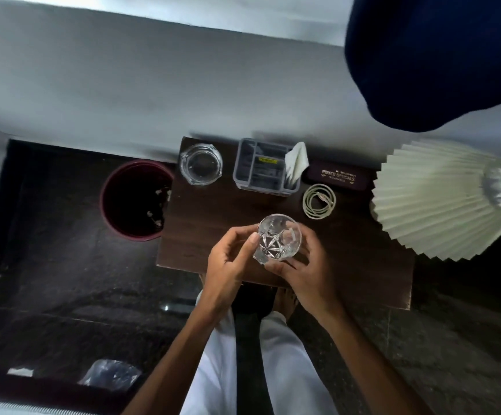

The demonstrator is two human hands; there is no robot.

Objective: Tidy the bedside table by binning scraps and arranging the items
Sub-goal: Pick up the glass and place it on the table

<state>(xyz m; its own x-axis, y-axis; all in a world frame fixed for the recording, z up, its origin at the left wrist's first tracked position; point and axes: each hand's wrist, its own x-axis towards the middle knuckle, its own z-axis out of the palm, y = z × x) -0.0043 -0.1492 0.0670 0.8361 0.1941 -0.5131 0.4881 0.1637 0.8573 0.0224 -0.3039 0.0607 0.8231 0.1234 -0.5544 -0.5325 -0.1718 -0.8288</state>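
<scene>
dark wooden surface (228,211) below; left hand (228,260) and right hand (306,274) both grasp the cut glass (276,241) above its front, likely steadying it for neat placement.

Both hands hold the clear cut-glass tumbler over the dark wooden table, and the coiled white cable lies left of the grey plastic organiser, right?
Not quite. The head view shows the coiled white cable lying right of the grey plastic organiser, not left. The left hand and right hand do hold the clear cut-glass tumbler over the dark wooden table.
</scene>
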